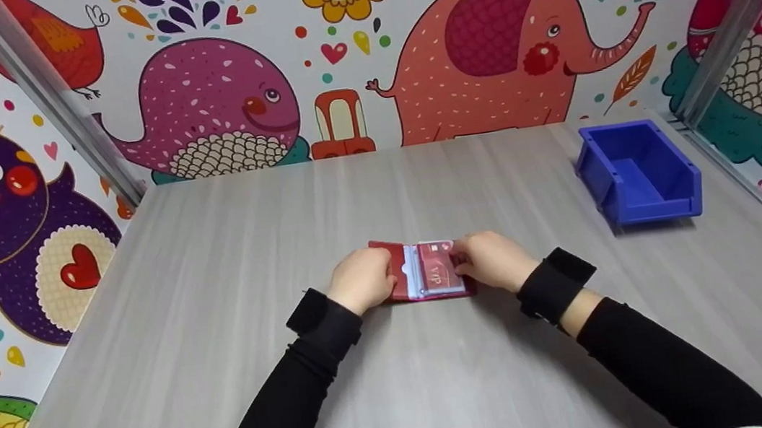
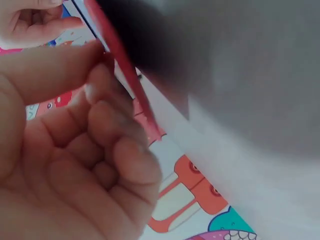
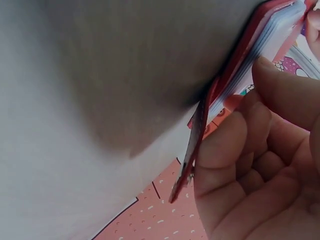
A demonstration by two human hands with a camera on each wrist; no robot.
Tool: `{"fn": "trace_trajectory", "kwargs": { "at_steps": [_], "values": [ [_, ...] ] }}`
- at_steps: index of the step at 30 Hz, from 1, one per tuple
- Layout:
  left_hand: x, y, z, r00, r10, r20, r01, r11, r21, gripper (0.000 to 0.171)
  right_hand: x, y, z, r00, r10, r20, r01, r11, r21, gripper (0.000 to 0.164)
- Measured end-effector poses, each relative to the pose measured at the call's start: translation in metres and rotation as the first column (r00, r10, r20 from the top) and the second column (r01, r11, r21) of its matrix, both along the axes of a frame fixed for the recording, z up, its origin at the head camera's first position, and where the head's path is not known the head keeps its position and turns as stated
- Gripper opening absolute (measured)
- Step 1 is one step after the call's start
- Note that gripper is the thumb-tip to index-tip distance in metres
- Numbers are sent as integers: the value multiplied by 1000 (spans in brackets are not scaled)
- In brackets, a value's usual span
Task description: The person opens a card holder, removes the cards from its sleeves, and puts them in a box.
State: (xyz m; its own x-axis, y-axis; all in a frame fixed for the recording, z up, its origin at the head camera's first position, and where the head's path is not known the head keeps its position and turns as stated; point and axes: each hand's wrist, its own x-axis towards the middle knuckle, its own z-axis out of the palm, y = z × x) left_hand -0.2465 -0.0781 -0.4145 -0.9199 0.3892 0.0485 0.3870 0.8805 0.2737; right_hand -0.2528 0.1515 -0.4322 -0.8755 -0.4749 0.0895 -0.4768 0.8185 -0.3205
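A red card holder [image 1: 401,291] lies spread between both hands, low over the table in the head view. Clear plastic sleeves fill its middle, and a red card [image 1: 440,266] marked "VIP" shows in the right-hand one. My left hand [image 1: 363,278] pinches the left cover between thumb and curled fingers; the left wrist view shows the cover edge [image 2: 127,75] from the side. On the other side, my right hand [image 1: 499,257] grips the right edge. Its thumb presses on the stacked sleeves [image 3: 267,37] in the right wrist view, and a red strap [image 3: 197,135] hangs beside the curled fingers.
A blue plastic bin [image 1: 641,171] with a low front stands at the right rear of the light wood-grain table [image 1: 265,221]. Printed cartoon panels [image 1: 346,51] wall in the back and sides, with metal posts [image 1: 58,101] at the corners.
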Motion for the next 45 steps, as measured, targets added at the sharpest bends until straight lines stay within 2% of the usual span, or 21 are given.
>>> {"fn": "trace_trajectory", "kwargs": {
  "at_steps": [4,7,16,19,23,30,45],
  "values": [
    [-3,10,0,999,8,-42,-7,1000,17,18,0,0,0,1000,10,-7,-10,1000,0,17],
    [-4,19,1,999,24,-48,-23,1000,16,16,0,-1,0,1000,18,-15,-18,1000,-2,16],
    [-11,34,-3,997,65,32,-67,997,33,20,-2,0,-2,999,31,-36,-32,999,-27,10],
    [-13,36,-4,991,104,80,-108,993,46,26,-1,0,-3,999,24,-43,-25,999,-32,10],
    [-14,40,-5,984,150,101,-155,987,50,26,0,-1,-3,998,10,-57,-11,1000,-28,13],
    [-12,43,-8,986,146,83,-151,987,55,18,1,-1,-3,997,-3,-80,1,1000,-25,12],
    [-12,41,-10,976,130,176,-153,981,123,23,1,-2,-3,997,-21,-76,20,1000,-20,11]
  ]
}}
